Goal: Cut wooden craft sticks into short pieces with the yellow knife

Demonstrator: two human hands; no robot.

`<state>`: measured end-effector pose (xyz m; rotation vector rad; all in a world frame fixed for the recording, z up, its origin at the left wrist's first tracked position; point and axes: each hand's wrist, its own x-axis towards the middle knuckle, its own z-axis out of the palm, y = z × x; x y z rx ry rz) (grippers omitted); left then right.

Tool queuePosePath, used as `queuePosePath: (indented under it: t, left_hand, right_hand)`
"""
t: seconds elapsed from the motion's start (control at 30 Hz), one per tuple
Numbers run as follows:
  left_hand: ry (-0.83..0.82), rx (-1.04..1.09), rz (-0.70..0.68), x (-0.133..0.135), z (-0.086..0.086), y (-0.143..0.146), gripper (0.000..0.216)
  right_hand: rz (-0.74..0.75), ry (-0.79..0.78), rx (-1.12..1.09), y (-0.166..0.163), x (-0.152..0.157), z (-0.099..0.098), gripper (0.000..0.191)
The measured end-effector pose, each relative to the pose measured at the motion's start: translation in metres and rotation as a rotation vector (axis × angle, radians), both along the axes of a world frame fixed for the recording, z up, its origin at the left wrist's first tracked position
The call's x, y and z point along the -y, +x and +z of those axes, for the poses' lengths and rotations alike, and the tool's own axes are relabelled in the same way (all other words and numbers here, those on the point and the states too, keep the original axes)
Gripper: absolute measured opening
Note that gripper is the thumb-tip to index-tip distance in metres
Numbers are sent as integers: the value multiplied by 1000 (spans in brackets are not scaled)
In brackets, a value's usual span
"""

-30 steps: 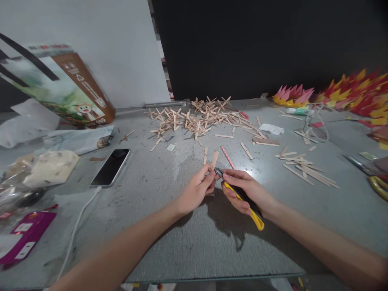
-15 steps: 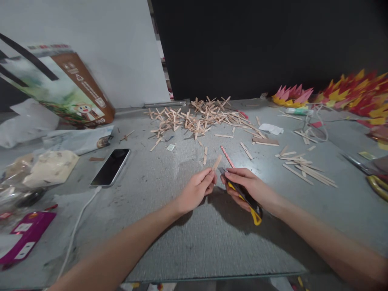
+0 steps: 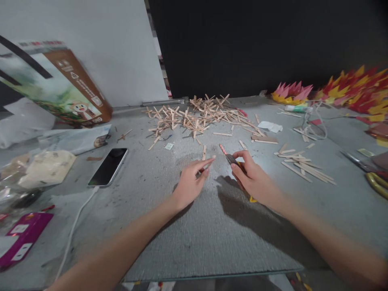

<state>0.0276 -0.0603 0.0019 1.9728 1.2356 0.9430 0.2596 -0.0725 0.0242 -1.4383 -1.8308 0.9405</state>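
My left hand hovers over the grey tabletop, index finger stretched out and thumb apart from it. No stick shows clearly in its fingers. Just beyond the fingertips lies a short wooden stick. My right hand is closed around a black and yellow utility knife, its yellow end showing under the palm. A red-and-white striped rod lies just past the knife's front end. Another wooden stick is partly hidden behind my right fingers.
A heap of crossed wooden sticks spreads across the back. Loose sticks lie to the right, near scissors and folded paper flowers. At left are a plugged-in phone, a printed bag and plastic packets.
The wooden stick that my left fingers pinched no longer shows, and those fingers have spread. My right hand has shifted its hold on the knife and moved slightly forward.
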Motion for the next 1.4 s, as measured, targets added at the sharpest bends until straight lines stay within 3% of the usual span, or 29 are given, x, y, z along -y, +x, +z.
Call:
queuePosePath:
  t: [0.27,0.5,0.67,0.97,1.4]
  left_hand:
    - [73,-371,-76,-2,-3,-3,36]
    - [139,-407,-82,-11,-3,-14,37]
    - [234,-451,-181,-21,1,-27,33]
    - [121,-456,-198,-25,3,-32,34]
    - [48,-483,-166,-31,-2,-34,43]
  right_hand:
    - [75,110,206,4,-4,-2,29]
    - [153,89,231,7,-5,0,27]
    - [232,198,451,13,-5,2,29]
    - [315,308,915,3,-5,1,37]
    - [368,378,1072,-14,-14,3,39]
